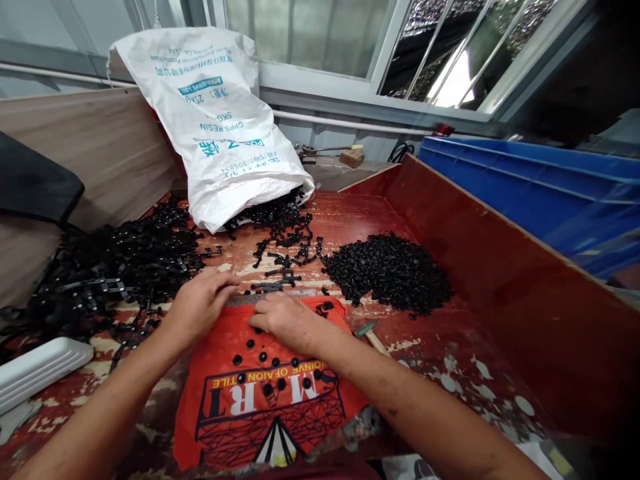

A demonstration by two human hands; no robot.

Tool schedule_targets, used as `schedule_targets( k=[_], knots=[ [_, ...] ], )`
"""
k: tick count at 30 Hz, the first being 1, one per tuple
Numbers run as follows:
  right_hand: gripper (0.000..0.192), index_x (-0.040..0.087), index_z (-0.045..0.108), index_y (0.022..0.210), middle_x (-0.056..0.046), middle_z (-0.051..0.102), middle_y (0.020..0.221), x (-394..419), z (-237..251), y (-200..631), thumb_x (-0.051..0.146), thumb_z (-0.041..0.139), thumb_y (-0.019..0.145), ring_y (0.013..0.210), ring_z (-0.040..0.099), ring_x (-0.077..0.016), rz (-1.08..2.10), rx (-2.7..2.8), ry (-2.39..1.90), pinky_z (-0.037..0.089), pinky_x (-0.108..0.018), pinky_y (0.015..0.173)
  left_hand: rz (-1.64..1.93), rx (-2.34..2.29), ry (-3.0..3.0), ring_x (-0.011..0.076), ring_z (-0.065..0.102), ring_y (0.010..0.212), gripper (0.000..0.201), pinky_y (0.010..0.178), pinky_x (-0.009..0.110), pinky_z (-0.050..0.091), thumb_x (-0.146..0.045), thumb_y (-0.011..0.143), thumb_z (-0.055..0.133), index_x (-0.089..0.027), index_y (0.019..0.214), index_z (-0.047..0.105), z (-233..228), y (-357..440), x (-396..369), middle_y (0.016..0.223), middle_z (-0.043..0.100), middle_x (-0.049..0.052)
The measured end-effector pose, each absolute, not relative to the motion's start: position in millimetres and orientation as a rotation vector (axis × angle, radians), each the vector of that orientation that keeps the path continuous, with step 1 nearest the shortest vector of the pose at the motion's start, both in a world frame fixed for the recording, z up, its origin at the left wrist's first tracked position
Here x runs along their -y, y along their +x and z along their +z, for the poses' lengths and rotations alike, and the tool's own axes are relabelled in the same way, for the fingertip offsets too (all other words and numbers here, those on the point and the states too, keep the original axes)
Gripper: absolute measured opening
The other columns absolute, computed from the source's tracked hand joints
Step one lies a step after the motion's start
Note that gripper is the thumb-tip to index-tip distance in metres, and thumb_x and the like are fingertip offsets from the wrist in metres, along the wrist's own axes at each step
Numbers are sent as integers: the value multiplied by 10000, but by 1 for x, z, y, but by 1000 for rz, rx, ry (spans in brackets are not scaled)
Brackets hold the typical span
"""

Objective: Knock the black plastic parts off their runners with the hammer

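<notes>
An orange-red printed cloth [220,373] lies in front of me, with several small black round pieces [268,389] scattered over it. My left hand [200,303] is just past the cloth's upper left corner, its fingers curled together; anything in them is hidden. My right hand [285,321] rests over the cloth's far edge with fingers bent under, and its grip is hidden too. Black linked plastic parts [283,260] lie just beyond both hands. A heap of small black pieces [390,270] sits to the right of my right hand.
A white resin sack [215,127] lies tipped, black parts spilling from its mouth. A tangled black pile [125,260] fills the left side. Nearby are a white plastic piece [45,370] and a green-tipped tool [373,337]. A wooden side board [480,247] separates the table from a blue crate [540,193].
</notes>
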State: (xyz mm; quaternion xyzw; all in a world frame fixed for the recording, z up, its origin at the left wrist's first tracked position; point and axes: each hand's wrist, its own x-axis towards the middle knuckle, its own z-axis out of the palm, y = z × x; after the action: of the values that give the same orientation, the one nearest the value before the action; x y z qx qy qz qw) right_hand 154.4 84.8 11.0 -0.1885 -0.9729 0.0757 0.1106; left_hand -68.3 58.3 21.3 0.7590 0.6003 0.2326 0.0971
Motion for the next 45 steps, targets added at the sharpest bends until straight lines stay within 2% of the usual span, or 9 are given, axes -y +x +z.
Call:
schedule_targets(
  k=[5, 10, 14, 17, 21, 23, 30, 38, 45],
  knots=[
    [141, 137, 689, 859, -102, 684, 879, -83, 8, 152, 51, 582, 893, 846, 579, -230, 291, 2763, -731, 417, -347, 781, 683, -1799, 1919, 206, 648, 840, 239, 769, 291, 471, -392, 925, 483, -231, 875, 653, 24, -80, -3, 899, 713, 17],
    [163, 184, 699, 932, 6, 728, 857, -71, 15, 170, 54, 623, 873, 775, 626, -132, 507, 2584, -876, 445, -251, 773, 732, -1805, 1862, 197, 647, 780, 233, 734, 287, 458, -408, 906, 522, -232, 827, 654, 10, -65, 10, 819, 718, 4],
    [80, 245, 765, 788, -17, 743, 1077, -47, 8, 174, 166, 774, 797, 1053, 605, -228, 547, 2493, -966, 380, -416, 980, 665, -1684, 2049, 208, 631, 823, 280, 780, 307, 462, -383, 905, 516, -232, 752, 695, -1, -60, 0, 823, 706, 31],
    [52, 266, 789, 785, -46, 704, 1210, -41, 5, 179, 215, 792, 775, 1163, 544, -290, 497, 2450, -1023, 343, -483, 1008, 527, -1684, 2193, 224, 630, 824, 258, 782, 332, 464, -403, 874, 559, -262, 767, 746, -3, -67, -5, 835, 709, 36],
    [166, 282, 769, 972, -6, 757, 1045, -58, 15, 218, 187, 676, 873, 955, 638, -172, 435, 2355, -1100, 435, -318, 918, 580, -1650, 2250, 282, 655, 946, 257, 841, 383, 484, -496, 828, 615, -321, 927, 775, 16, -65, -19, 975, 749, 40],
    [244, 227, 740, 1034, -51, 752, 1015, -69, 19, 248, 101, 563, 923, 943, 642, -187, 355, 2242, -1230, 449, -332, 879, 633, -1618, 2238, 267, 665, 892, 249, 821, 378, 492, -458, 860, 572, -287, 877, 752, 30, -45, -32, 945, 751, 45],
    [216, 222, 707, 907, -11, 712, 914, -64, -3, 281, 31, 638, 831, 896, 634, -173, 330, 2339, -1156, 485, -271, 829, 343, -1242, 2454, 226, 641, 854, 198, 769, 312, 456, -94, 742, 555, -211, 817, 697, 25, 67, -83, 867, 723, 53],
    [176, 181, 696, 867, -62, 656, 887, -61, -18, 265, 81, 561, 918, 871, 575, -205, 302, 2431, -1184, 457, -312, 822, 218, -1355, 2397, 218, 642, 752, 119, 694, 293, 425, -123, 756, 581, -186, 713, 672, 1, 85, -97, 778, 720, 69],
    [200, 172, 709, 904, -56, 701, 885, -53, -2, 273, 53, 549, 916, 866, 620, -198, 437, 2386, -1204, 470, -302, 816, 292, -1391, 2306, 178, 660, 736, 191, 706, 261, 444, -194, 829, 536, -203, 740, 704, 30, 58, -89, 778, 750, 25]
  ],
)
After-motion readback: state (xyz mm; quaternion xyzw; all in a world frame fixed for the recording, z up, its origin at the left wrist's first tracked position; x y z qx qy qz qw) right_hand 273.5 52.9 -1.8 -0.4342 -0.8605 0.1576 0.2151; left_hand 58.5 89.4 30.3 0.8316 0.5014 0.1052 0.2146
